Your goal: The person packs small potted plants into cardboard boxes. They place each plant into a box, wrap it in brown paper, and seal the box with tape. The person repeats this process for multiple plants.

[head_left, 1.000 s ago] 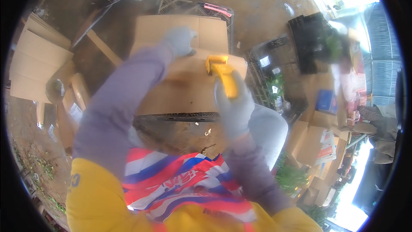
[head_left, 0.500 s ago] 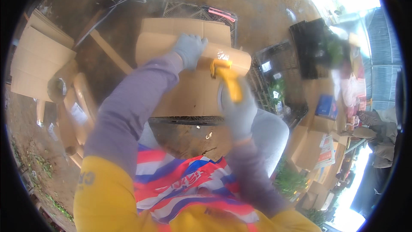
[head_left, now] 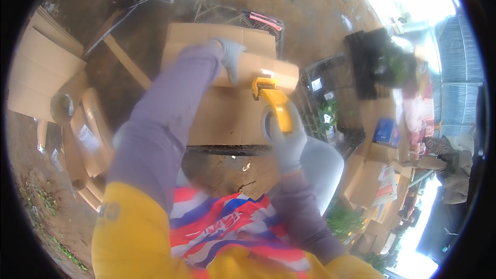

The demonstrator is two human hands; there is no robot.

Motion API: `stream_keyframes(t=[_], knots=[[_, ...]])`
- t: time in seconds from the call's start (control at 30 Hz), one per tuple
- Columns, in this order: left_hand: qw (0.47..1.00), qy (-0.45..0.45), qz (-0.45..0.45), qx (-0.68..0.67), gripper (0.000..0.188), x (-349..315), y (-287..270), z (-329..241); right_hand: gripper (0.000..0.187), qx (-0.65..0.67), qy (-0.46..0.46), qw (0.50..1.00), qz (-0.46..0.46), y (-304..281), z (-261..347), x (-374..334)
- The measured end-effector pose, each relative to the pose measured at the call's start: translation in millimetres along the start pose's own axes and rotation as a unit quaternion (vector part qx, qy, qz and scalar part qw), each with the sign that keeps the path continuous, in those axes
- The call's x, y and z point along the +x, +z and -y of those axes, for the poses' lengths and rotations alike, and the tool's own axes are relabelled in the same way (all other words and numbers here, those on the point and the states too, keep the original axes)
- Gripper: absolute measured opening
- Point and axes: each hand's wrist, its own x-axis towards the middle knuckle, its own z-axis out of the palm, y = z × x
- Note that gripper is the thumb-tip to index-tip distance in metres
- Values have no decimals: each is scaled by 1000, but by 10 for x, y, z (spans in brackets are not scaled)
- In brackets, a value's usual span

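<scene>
A brown cardboard sheet [head_left: 227, 119] lies in front of me, its far part folded over into a long roll [head_left: 279, 72]. My left hand [head_left: 232, 58], in a grey glove, bends over the roll near its middle, fingers curled against the cardboard. A yellow tape dispenser [head_left: 279, 104] with a roll of tape is gripped in my gloved right hand [head_left: 289, 143]. Its head is close to the roll's near side, by a shiny piece of tape [head_left: 267, 73]. Whether the head touches the cardboard I cannot tell.
Beneath the cardboard is a black plastic crate [head_left: 237, 15], with a pink-handled tool [head_left: 266, 20] on its far rim. Flat cardboard [head_left: 44, 67] and several finished rolls [head_left: 95, 129] are at left. More black crates [head_left: 336, 82] stand at right, near a blue box [head_left: 386, 132].
My left hand has turned on the roll, its wrist now farther from me and its fingers pointing more toward me. The right hand and dispenser have moved only slightly.
</scene>
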Motion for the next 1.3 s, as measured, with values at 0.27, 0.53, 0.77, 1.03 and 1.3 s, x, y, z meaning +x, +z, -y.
stream_keyframes(t=[0.27,0.53,0.77,1.03,1.3], knots=[[956,-36,215,-194,89,488,-196,300,50,28,-4,1000,-13,69,-38,23],[887,6,328,-325,80,-4,497,50,52,-5,-13,998,62,-515,64,-628],[994,48,-99,-30,73,-500,286,-209,45,-57,-66,996,-28,-221,35,-335],[897,-99,-308,302,68,-776,1096,-879,47,-9,-37,999,24,183,195,907],[896,-136,-290,306,70,-230,724,-526,45,-8,55,995,88,-283,336,345]])
